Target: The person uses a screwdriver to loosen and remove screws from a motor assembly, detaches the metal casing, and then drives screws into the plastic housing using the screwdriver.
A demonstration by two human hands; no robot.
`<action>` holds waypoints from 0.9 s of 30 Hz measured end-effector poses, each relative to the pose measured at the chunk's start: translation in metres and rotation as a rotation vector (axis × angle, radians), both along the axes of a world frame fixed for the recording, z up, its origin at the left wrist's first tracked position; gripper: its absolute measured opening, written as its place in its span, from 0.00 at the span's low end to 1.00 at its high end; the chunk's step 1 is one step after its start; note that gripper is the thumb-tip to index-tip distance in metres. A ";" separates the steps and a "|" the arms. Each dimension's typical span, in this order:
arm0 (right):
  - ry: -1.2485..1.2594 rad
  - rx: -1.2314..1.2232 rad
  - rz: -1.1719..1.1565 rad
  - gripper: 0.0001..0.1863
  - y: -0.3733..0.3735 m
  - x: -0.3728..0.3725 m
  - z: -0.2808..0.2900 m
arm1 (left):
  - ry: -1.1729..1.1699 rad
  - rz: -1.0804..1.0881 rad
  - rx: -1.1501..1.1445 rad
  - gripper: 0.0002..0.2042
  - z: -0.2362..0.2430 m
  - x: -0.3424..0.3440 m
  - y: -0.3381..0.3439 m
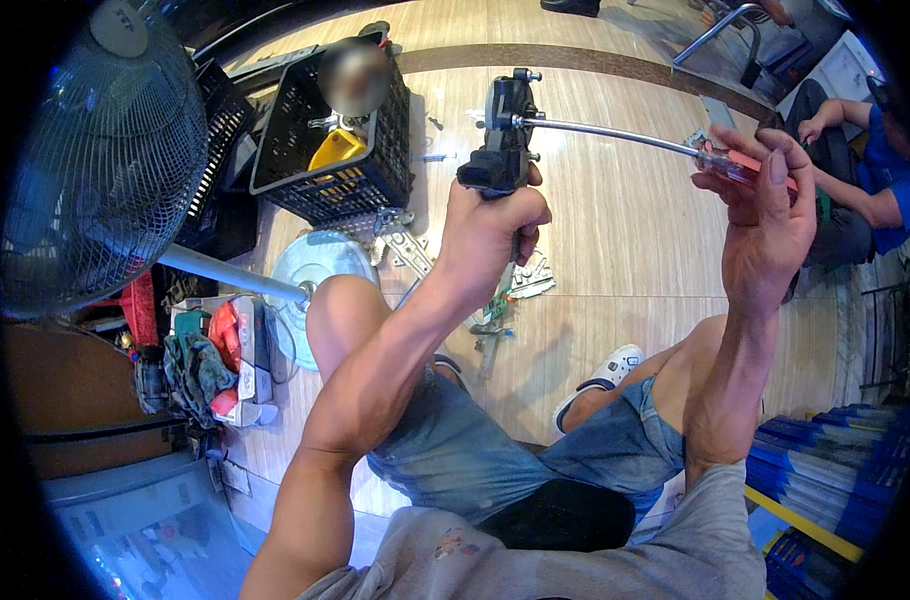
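My left hand [483, 228] is closed around the lower end of a black motor-like part [502, 122], holding it upright in front of me. Several silvery screws stick out from the part's right side. In my right hand [770, 215] is a screwdriver [615, 133] with a long steel shaft and a clear red handle gripped by the fingers. The shaft lies almost level, and its tip meets a screw on the right side of the black part. My left fingers are partly hidden behind the part.
Metal brackets [407, 250] and small parts lie on the tiled floor below my left hand. A black crate [325, 185] with a yellow item stands at the left, near a standing fan [100, 170]. Another person [880, 190] sits at the right. Blue boxes [835, 470] are stacked lower right.
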State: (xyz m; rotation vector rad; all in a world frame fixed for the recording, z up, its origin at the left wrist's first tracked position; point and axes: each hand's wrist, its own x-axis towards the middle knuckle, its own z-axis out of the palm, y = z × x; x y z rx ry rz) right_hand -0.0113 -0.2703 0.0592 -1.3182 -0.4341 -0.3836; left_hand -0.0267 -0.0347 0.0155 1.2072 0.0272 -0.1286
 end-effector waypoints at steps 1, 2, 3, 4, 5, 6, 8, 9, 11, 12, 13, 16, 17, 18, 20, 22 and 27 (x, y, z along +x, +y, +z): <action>-0.062 0.111 -0.033 0.21 0.015 -0.003 0.007 | 0.000 0.000 -0.001 0.15 0.000 0.000 0.000; -0.092 0.168 -0.049 0.20 0.017 -0.003 0.007 | -0.006 0.001 -0.001 0.15 0.001 0.000 -0.001; -0.123 0.222 -0.065 0.20 0.018 -0.003 0.008 | -0.011 0.002 0.000 0.15 0.001 0.000 -0.001; -0.152 0.121 -0.007 0.20 0.010 -0.001 0.004 | -0.012 0.002 -0.001 0.15 0.001 0.000 -0.001; -0.181 0.019 0.050 0.20 0.002 0.000 0.002 | -0.009 0.003 -0.004 0.15 0.001 0.001 -0.001; -0.182 0.018 0.050 0.20 -0.004 -0.001 0.002 | -0.006 0.005 -0.007 0.15 0.001 0.001 -0.001; 0.034 -0.199 -0.102 0.21 -0.011 -0.005 0.000 | -0.010 0.011 0.010 0.15 0.001 -0.001 0.000; 0.035 -0.197 -0.100 0.21 -0.010 -0.003 -0.001 | -0.017 0.016 0.024 0.15 0.002 -0.001 0.001; -0.038 -0.030 0.029 0.20 -0.007 0.001 -0.002 | -0.009 0.013 0.026 0.15 0.001 -0.001 0.001; -0.036 -0.031 0.029 0.20 -0.001 0.000 -0.001 | -0.002 0.011 0.029 0.15 0.001 -0.002 0.001; -0.086 0.069 -0.003 0.19 0.011 -0.003 0.005 | -0.003 0.009 0.027 0.15 0.001 -0.001 0.000; -0.123 0.041 -0.010 0.19 0.002 -0.002 0.004 | -0.013 -0.007 0.003 0.15 0.001 0.000 -0.002; -0.108 -0.085 0.016 0.20 -0.005 -0.001 0.002 | -0.008 0.012 0.004 0.15 0.002 -0.001 -0.002; -0.108 -0.084 0.017 0.20 -0.008 -0.001 0.000 | -0.003 0.031 0.004 0.15 0.002 -0.001 -0.002; 0.046 -0.141 -0.094 0.21 -0.009 -0.003 -0.001 | -0.014 0.025 0.009 0.12 0.000 -0.002 0.000; -0.026 -0.084 -0.034 0.21 -0.009 0.002 -0.003 | -0.025 0.016 0.009 0.10 0.000 -0.002 0.000; -0.167 0.055 0.086 0.21 0.002 0.000 0.003 | -0.022 0.006 -0.028 0.10 -0.001 -0.001 -0.002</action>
